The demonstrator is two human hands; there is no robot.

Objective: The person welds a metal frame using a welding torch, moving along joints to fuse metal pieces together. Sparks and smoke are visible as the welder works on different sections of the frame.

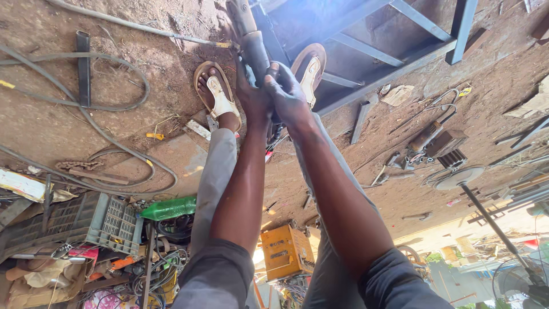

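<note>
Both my hands are wrapped around a power tool [250, 40] with a grey and black body, held low between my feet. My left hand [253, 94] grips its handle from the left. My right hand [287, 94] closes on it from the right, touching the left one. The tool's head reaches toward a dark metal frame [400, 48] of angle bars lying on the dirt ground. My feet wear tan sandals, one [219, 94] left of the tool and one [310, 68] right of it, by the frame. Bright glare hides the tool's tip.
Thick cables [114, 86] loop over the dirt at left. A grey plastic crate [86, 220], a green bottle [168, 209] and a yellow box [286, 252] lie lower down. Metal scraps and a round disc on a pole [457, 177] lie at right.
</note>
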